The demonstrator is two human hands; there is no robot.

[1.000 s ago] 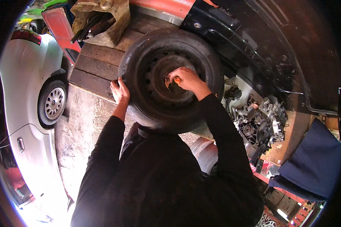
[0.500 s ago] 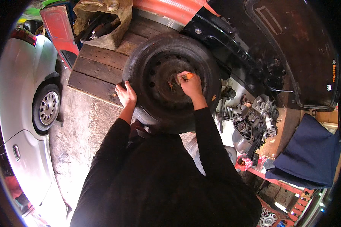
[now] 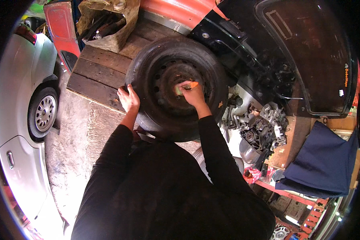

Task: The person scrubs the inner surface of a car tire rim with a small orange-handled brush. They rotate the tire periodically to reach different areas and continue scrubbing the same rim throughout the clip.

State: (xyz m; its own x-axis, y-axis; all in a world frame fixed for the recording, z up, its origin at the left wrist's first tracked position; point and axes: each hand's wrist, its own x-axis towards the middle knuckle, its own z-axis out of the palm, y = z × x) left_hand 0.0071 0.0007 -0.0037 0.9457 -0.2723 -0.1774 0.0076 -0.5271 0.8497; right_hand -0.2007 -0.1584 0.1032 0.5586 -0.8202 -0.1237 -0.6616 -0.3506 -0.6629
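A black tyre on a dark, dirty steel wheel (image 3: 168, 105) lies face up on a wooden plank bench (image 3: 94, 78). My left hand (image 3: 129, 99) rests against the tyre's left sidewall with its fingers apart, holding nothing else. Over the wheel's centre, my right hand (image 3: 193, 95) is closed on a small object with an orange end (image 3: 193, 85). A pale green-yellow bit shows at the fingertips, against the hub. The fingers cover most of this object, so its kind does not show.
A worn tan bag (image 3: 126, 30) of dark tools stands at the back left of the bench. A silver car (image 3: 18, 100) is parked at left. Right of the wheel lie metal engine parts (image 3: 264, 128), a black car tailgate (image 3: 304, 68) and folded navy cloth (image 3: 324, 160).
The right hand has shifted slightly left and down over the hub, and the pale green-yellow bit now shows. The left hand stays on the sidewall. The whole view has shifted a little.
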